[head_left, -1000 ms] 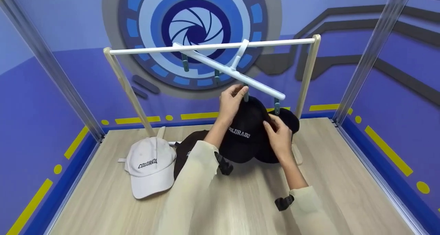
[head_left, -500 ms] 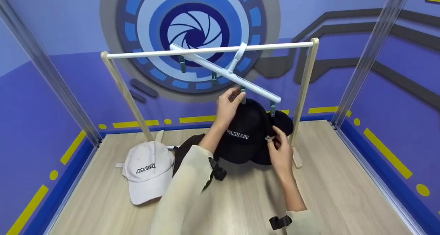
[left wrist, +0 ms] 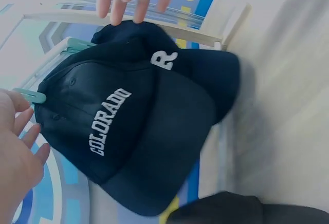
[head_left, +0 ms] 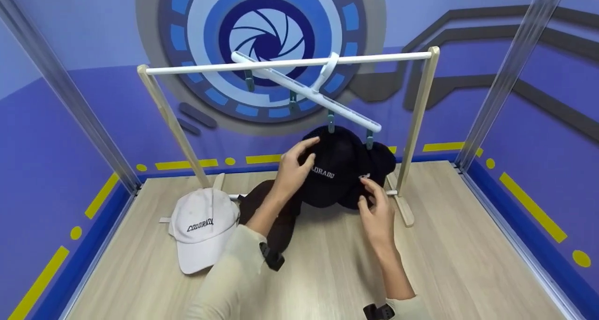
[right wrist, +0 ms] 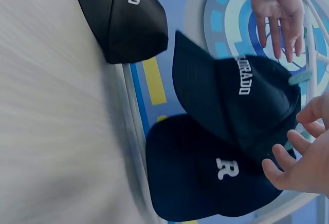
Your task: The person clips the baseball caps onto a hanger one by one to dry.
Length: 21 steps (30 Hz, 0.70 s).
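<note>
A black baseball cap [head_left: 339, 154] lettered COLORADO hangs by its top edge from a green clip [head_left: 331, 122] on the white hanger [head_left: 304, 91]. Partly behind it, a second black cap [right wrist: 190, 170] with a white R hangs under the hanger's end clip [head_left: 369, 140]. My left hand [head_left: 292, 172] is at the left side of the COLORADO cap, its fingers spread and loosely bent, holding nothing. Just below the R cap, my right hand [head_left: 380, 217] is likewise relaxed, thumb and fingers apart with nothing between them.
The hanger hooks over the white bar [head_left: 201, 69] of a wooden-legged rack and slants across it. Two more clips carry nothing. A white COLORADO cap [head_left: 203, 217] and a dark brown cap [head_left: 255, 196] lie on the wood-grain table [head_left: 323, 273] at left.
My left hand has let go of the clip and moved left and down. My right hand has released the cap's edge and drawn back downward. Both black caps stay hanging.
</note>
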Tool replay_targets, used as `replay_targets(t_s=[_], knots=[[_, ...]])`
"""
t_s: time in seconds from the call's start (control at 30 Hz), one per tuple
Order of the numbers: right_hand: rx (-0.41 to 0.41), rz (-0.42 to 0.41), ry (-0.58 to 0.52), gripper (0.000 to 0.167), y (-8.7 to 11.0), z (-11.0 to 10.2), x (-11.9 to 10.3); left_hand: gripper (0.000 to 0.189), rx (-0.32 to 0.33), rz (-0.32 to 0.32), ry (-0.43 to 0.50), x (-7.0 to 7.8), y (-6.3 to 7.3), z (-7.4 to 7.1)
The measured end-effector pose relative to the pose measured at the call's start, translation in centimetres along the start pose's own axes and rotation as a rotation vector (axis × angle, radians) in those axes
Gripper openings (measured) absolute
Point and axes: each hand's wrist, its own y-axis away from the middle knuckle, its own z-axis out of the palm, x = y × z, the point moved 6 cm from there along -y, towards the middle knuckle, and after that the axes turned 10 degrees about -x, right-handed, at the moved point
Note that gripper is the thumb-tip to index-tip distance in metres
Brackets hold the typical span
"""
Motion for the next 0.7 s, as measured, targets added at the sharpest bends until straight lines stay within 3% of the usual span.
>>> replay_targets(t_s=[0.17, 0.43, 0.57, 0.7], knots=[[-0.061, -0.014, -0.021, 0.040, 0.4, 1.5, -0.2, 0.037, 0.017, -0.047, -0.089, -1.1, 3.4, -0.6], [-0.159, -0.035, 0.019, 0.039, 1.0, 3.5, -0.4, 0.037, 0.029, -0.179, -0.294, -2.4, 8.2, -0.7], [-0.189, -0.042, 0.023, 0.038, 1.5, 4.4, 0.0, 0.036, 0.069, -0.176, -0.363, -2.8, 9.5, -0.7], [-0.228, -0.040, 0.040, 0.037, 1.8, 5.5, 0.2, 0.037, 0.104, -0.144, -0.401, -3.0, 9.8, -0.6]])
